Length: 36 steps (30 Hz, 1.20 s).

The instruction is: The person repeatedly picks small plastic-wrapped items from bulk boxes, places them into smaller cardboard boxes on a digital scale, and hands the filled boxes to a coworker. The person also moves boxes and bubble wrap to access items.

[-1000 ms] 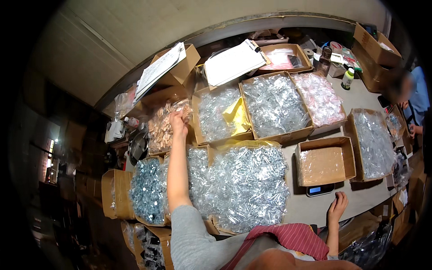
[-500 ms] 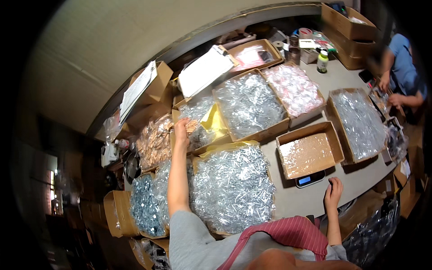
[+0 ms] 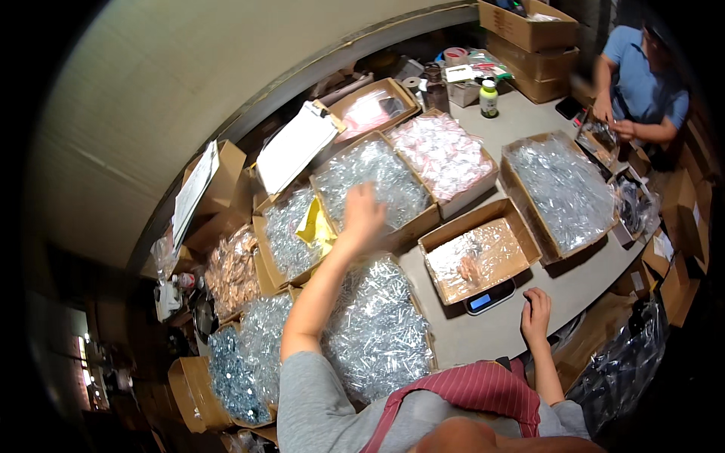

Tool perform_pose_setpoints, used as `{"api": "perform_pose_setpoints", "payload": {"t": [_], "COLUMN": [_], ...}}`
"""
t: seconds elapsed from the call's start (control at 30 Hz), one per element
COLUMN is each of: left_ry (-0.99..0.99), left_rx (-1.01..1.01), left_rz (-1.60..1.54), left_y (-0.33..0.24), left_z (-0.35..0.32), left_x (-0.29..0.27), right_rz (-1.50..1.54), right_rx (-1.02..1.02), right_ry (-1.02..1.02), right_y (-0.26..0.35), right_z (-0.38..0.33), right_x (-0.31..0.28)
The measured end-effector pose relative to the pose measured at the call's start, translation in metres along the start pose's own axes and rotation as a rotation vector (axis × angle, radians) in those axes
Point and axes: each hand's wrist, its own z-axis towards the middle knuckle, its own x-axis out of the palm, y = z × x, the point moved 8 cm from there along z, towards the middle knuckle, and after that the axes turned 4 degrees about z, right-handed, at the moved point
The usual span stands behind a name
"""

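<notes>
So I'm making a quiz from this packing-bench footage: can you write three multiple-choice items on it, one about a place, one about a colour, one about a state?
1. Where is the left hand?
A. Over a box of clear silvery packets
B. On the scale
C. On the clipboard

2. What colour is the apron?
A. Plain green
B. Red with stripes
C. Yellow

3. What is the state of the right hand?
A. Gripping a bottle
B. Holding a packet
C. Empty, resting on the table

Answers:
1. A, since the hand is stretched above the carton of shiny bags, behind the yellow sheet.
2. B, as the cloth at the chest is striped red.
3. C, as it lies on the grey table beside the scale with nothing in it.
</notes>
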Motion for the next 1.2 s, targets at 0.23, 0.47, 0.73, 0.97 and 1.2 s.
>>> {"api": "perform_pose_setpoints", "payload": {"t": [0.23, 0.47, 0.73, 0.97, 1.2], "left_ry": [0.068, 0.127, 0.019, 0.510, 0.566], "left_rx": [-0.242, -0.414, -0.240, -0.499, 0.238], "left_rz": [-0.280, -0.840, -0.255, -1.429, -0.220], "left_y": [0.072, 0.022, 0.005, -0.098, -0.178], "left_z": [-0.005, 0.073, 0.127, 0.057, 0.003], "left_x": [0.042, 0.071, 0.105, 0.079, 0.104], "right_rz": [0.072, 0.061, 0.084, 0.100, 0.064], "right_rx": [0.021, 0.053, 0.043, 0.054, 0.007], "right_ry": [-0.022, -0.045, -0.037, -0.071, -0.081], "right_y": [-0.007, -0.013, -0.013, -0.017, -0.022], "right_z": [0.000, -0.001, 0.001, -0.004, -0.007], "right_x": [-0.002, -0.006, -0.004, -0.010, -0.007]}}
